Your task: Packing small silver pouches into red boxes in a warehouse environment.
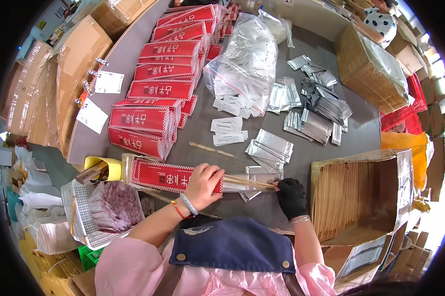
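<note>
Bare and with a bracelet at its wrist, my left hand (205, 188) is closed around the open right end of a red paper sleeve (158, 175). Pale wooden chopsticks (249, 183) reach from that end across to my right hand (291, 198). In a black glove, the right hand pinches their far ends; its fingertips are partly hidden. A clear-and-white packet (237, 180) lies along the chopsticks at the sleeve's mouth. Silver sachets (268, 176) are just behind and under them. The sleeve's left end rests in a cardboard holder (127, 170).
Red sleeves (161, 90) lie in overlapping rows at the back left. A plastic bag of white packets (247, 64) and silver sachet piles (314, 123) occupy the middle. At right, an open carton (343, 197) holds chopsticks. A white basket (79, 217) stands left. Another person (379, 27) is at the far right.
</note>
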The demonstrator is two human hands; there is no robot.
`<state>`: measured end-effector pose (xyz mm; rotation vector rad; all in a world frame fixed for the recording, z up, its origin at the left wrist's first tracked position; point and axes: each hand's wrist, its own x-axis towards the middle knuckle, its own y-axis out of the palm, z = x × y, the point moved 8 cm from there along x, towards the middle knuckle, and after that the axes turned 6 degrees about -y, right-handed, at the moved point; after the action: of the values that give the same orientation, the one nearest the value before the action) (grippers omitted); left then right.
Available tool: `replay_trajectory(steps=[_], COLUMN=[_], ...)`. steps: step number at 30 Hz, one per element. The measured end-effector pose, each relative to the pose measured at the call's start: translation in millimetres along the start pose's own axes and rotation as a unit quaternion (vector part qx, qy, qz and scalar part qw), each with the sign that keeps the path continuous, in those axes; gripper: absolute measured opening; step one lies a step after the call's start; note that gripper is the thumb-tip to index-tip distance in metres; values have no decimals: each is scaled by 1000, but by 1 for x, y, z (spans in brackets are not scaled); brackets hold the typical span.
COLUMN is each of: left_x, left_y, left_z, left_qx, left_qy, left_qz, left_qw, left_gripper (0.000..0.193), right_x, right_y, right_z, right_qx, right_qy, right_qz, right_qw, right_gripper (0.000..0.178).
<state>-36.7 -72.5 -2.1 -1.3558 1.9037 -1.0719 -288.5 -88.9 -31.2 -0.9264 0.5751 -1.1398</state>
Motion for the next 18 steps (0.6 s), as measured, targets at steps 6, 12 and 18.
replay_trajectory(steps=[6, 12, 18], left_x=[13, 16, 20], left_y=[16, 23, 23], left_z=[-23, -27, -33], left_qx=[-2, 42, 96], left_qy=[18, 40, 82], left_qz=[-24, -20, 11], left_qw=[1000, 998, 992], left_gripper=[68, 66, 38], right_x=[27, 15, 29], right_y=[25, 50, 10], right_z=[44, 30, 77], right_qx=[112, 333, -2], right_qy=[-98, 86, -75], right_qz=[4, -34, 9], right_qw=[989, 938, 997], right_gripper=[12, 23, 59])
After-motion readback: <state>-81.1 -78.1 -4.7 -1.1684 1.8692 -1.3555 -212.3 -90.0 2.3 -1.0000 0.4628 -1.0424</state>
